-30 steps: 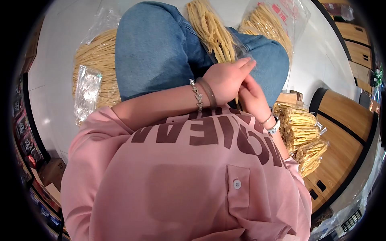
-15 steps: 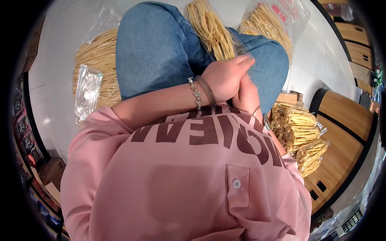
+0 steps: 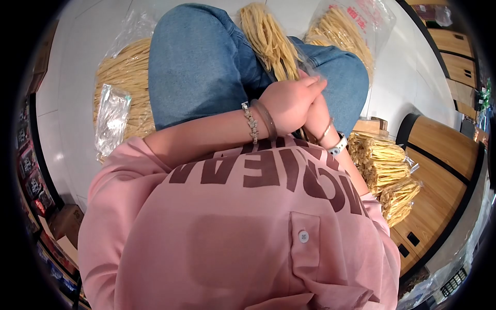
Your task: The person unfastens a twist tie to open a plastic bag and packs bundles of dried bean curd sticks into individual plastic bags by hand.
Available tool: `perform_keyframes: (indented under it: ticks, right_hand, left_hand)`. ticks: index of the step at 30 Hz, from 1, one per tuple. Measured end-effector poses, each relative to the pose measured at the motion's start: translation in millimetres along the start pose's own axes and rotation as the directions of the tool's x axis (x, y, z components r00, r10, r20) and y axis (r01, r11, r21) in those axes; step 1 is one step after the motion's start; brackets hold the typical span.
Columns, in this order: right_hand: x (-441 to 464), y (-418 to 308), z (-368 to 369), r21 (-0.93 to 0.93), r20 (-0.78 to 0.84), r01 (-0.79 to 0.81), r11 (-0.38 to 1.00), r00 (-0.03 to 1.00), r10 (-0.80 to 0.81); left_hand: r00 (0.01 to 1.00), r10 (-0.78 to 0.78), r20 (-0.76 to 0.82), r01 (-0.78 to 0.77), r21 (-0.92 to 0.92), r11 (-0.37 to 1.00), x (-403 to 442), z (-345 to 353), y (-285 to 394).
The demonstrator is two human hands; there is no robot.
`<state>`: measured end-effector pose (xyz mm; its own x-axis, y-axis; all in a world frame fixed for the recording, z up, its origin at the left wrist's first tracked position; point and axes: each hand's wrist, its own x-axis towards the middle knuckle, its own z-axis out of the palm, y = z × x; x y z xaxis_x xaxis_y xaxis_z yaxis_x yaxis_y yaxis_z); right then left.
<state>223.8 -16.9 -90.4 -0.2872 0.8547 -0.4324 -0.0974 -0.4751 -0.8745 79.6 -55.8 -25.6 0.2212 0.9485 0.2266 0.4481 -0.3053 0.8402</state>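
A clear bag of long, dried yellow strips [image 3: 268,39], which look like dried bean curd sticks, lies between my knees with its near end at my hands. My left hand [image 3: 289,106] has its fingers pressed together over that end, where thin clear plastic shows. Under and behind it, my right hand [image 3: 318,113] is closed at the same end of the bag; most of its fingers are hidden. A bracelet and a bangle circle my left wrist, a watch [image 3: 338,145] my right.
More bagged strips lie on the floor at left [image 3: 124,70] and far right [image 3: 343,33]. A folded clear plastic packet [image 3: 112,116] rests on the left bag. Bundled strips [image 3: 382,165] are stacked beside a wooden cabinet [image 3: 439,150] on the right. Shelves [image 3: 33,175] line the left edge.
My right hand has moved up and farther under my left, bringing the watch into view. The near end of the strips has shifted slightly down toward my hands.
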Motion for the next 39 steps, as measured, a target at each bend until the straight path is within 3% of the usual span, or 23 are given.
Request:
perform_keyframes:
  ticks: [2,3,4,8,13,22,24,28,30,34,35,37,39]
  right_hand:
    - [10.4,6.5,-3.9,-0.09,0.019,0.08,0.993,0.997,-0.079]
    - [10.8,2.3,1.3,-0.503,0.151,0.289,0.814,0.957,-0.246]
    - [11.4,-0.1,6.5,-0.774,0.339,0.46,0.436,0.882,-0.328]
    - [29.0,2.5,21.8,-0.746,0.298,0.478,0.464,0.862,-0.41]
    - [49.8,-7.0,37.9,-0.907,0.039,0.109,0.408,0.984,-0.176]
    - [69.2,-11.5,53.3,-0.96,-0.158,-0.128,0.248,0.982,-0.105]
    - [70.2,-13.3,54.6,-0.973,-0.148,-0.124,0.196,0.982,-0.115]
    - [71.6,-15.8,55.8,-0.987,-0.103,-0.088,0.134,0.989,-0.108]
    - [67.1,-8.3,48.6,-0.981,-0.013,0.021,0.192,0.985,-0.173]
    - [28.7,0.0,29.6,-0.93,0.207,0.275,0.244,0.94,-0.27]
    - [18.5,3.4,17.5,-0.915,0.336,0.386,0.116,0.889,-0.312]
    - [-9.0,-3.9,4.9,-0.899,0.393,0.425,0.106,0.889,-0.234]
    - [-34.1,-20.9,0.7,-0.918,0.353,0.359,0.168,0.933,-0.064]
  left_hand:
    - [1.0,0.013,0.016,-0.013,0.018,1.0,-1.5,1.3,-0.6]
    - [1.0,0.017,0.025,-0.018,0.027,0.999,-2.2,1.6,-0.9]
    - [0.999,0.021,0.047,-0.023,0.034,0.999,-2.1,1.0,-0.5]
    - [0.995,0.089,0.052,-0.092,0.072,0.993,-3.8,4.7,0.8]
    - [0.995,0.06,0.083,-0.065,0.064,0.996,-5.8,7.4,4.6]
    - [0.984,0.063,0.168,-0.077,0.081,0.994,-4.2,12.2,8.2]
    - [0.974,0.026,0.226,-0.049,0.094,0.994,-3.0,8.7,11.5]
    - [0.983,0.07,0.168,-0.08,0.053,0.995,-3.6,11.9,8.2]
    - [0.988,0.137,0.074,-0.139,0.018,0.99,-4.8,19.0,2.0]
    - [0.985,0.166,0.044,-0.167,0.015,0.986,-6.0,18.7,-0.2]
    - [0.985,0.16,0.068,-0.163,0.038,0.986,-6.1,16.8,1.4]
    - [0.984,0.132,0.12,-0.142,0.076,0.987,-6.0,13.7,4.5]
    - [0.981,0.088,0.175,-0.108,0.105,0.989,-6.1,13.3,7.8]
